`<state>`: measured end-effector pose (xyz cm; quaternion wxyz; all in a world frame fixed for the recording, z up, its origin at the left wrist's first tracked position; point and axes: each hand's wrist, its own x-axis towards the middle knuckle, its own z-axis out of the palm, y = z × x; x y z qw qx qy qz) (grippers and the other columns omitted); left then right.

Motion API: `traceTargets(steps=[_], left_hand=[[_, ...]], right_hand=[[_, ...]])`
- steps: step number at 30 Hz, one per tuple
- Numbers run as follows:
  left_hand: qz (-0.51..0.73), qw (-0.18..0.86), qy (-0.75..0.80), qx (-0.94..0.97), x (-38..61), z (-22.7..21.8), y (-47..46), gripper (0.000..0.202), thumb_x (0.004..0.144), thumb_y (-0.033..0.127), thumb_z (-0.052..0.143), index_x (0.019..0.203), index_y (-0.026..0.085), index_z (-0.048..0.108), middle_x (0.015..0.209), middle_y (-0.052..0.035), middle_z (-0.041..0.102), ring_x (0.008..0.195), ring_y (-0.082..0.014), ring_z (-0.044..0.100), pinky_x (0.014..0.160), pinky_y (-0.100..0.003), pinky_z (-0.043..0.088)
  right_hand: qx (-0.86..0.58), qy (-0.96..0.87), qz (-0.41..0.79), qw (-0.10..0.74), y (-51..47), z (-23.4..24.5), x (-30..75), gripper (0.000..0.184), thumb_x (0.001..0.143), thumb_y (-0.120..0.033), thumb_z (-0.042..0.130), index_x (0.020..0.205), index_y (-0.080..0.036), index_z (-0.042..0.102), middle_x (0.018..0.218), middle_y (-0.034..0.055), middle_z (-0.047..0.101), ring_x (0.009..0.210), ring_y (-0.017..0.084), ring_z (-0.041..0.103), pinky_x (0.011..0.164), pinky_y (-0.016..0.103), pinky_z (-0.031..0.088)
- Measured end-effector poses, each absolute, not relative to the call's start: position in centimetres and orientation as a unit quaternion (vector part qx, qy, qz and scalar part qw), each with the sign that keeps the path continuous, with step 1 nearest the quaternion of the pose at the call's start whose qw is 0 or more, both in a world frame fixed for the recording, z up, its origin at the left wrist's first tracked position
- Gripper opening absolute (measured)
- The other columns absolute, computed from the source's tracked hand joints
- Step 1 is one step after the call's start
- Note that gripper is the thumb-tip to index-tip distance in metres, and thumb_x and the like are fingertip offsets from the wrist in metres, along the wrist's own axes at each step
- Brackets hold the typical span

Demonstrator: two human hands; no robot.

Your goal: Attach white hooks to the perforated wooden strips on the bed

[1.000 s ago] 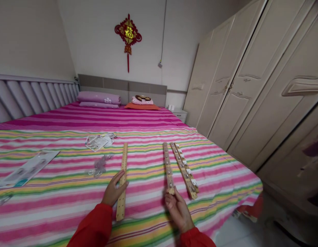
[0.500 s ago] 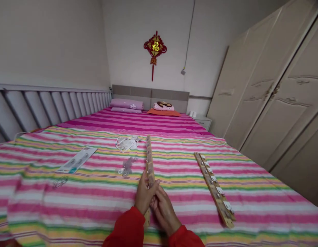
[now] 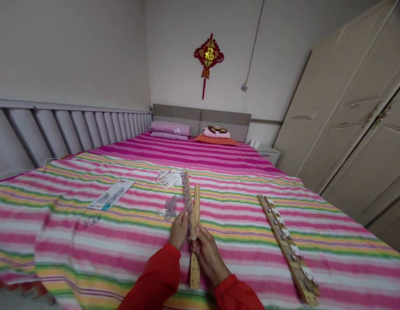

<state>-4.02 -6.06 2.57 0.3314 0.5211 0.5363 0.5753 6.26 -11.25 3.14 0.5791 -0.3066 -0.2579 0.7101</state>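
A narrow wooden strip (image 3: 189, 196) with small clear pieces along its side is held up in front of me. My left hand (image 3: 179, 230) is closed on its left side, fingers along the edge. My right hand (image 3: 208, 254) pinches the near end of that strip with thumb and fingers. Below it, a second pale wooden strip (image 3: 195, 271) with rows of small holes lies lengthwise on the striped bedsheet (image 3: 138, 267). Just left of the hands rests a heap of clear plastic pieces (image 3: 170, 207); whether it is packaging I cannot tell.
Two wooden strips (image 3: 285, 245) bearing metal and white pieces lie to the right. A blister card (image 3: 112, 194), thin wire-like loops (image 3: 92, 220) and white-edged cards (image 3: 167, 178) lie on the left. Pillows (image 3: 170, 129) are at the headboard, a wardrobe (image 3: 342, 107) at right.
The held strip has been turned and lifted away, so the holed strip beneath now shows. My hands have drawn slightly apart, and the view has shifted left.
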Motion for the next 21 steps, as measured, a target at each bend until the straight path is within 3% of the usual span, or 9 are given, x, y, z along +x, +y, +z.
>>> traceTargets(steps=[6,11,13,17,19,21], left_hand=[[0.570,0.295,0.564,0.519,-4.2,2.2,-4.7,0.035,0.082,0.038,0.044,0.099,0.016,0.065,0.092,-0.0096,0.071,0.084,-0.0215,0.065,0.075,-0.034,0.050],[0.569,0.262,0.573,0.529,-4.9,3.0,-2.6,0.027,0.081,0.032,0.041,0.085,0.018,0.064,0.078,-0.0062,0.069,0.077,-0.0212,0.064,0.075,-0.036,0.050],[0.562,0.254,0.582,0.530,-5.3,3.4,-2.0,0.028,0.082,0.033,0.040,0.087,0.018,0.064,0.082,-0.0080,0.069,0.083,-0.0230,0.064,0.080,-0.038,0.049],[0.567,0.226,0.590,0.529,-5.6,4.2,-1.7,0.036,0.086,0.038,0.038,0.102,0.016,0.062,0.114,-0.0143,0.064,0.113,-0.0256,0.056,0.099,-0.040,0.040],[0.567,0.247,0.592,0.516,-5.4,4.5,-1.7,0.042,0.086,0.043,0.039,0.111,0.015,0.058,0.112,-0.0146,0.064,0.111,-0.0250,0.057,0.096,-0.039,0.042],[0.566,0.274,0.586,0.512,-5.2,4.9,-1.6,0.044,0.086,0.048,0.040,0.110,0.015,0.056,0.100,-0.0119,0.066,0.096,-0.0234,0.061,0.085,-0.036,0.047]], right_hand=[[-0.328,-0.267,0.697,0.579,-10.9,3.2,5.9,0.050,0.061,-0.038,0.081,0.101,-0.013,0.065,0.051,-0.0054,0.055,0.040,0.006,0.041,0.041,0.017,0.031],[-0.302,-0.287,0.703,0.576,-11.0,3.5,6.5,0.038,0.066,-0.037,0.079,0.093,-0.014,0.066,0.052,-0.0043,0.055,0.040,0.005,0.038,0.041,0.018,0.030],[-0.299,-0.301,0.701,0.574,-11.3,3.5,6.9,0.034,0.067,-0.039,0.078,0.088,-0.014,0.067,0.052,-0.0042,0.054,0.040,0.005,0.037,0.040,0.018,0.028],[-0.309,-0.318,0.690,0.572,-12.4,3.0,7.6,0.037,0.069,-0.039,0.076,0.095,-0.014,0.068,0.055,-0.0039,0.054,0.040,0.006,0.036,0.040,0.019,0.028],[-0.318,-0.326,0.685,0.568,-13.3,2.5,7.8,0.043,0.070,-0.039,0.076,0.103,-0.014,0.067,0.057,-0.0041,0.054,0.041,0.005,0.036,0.041,0.020,0.029],[-0.330,-0.342,0.684,0.554,-14.2,2.0,8.0,0.049,0.071,-0.040,0.075,0.111,-0.014,0.064,0.059,-0.0035,0.056,0.041,0.005,0.037,0.041,0.020,0.029]])
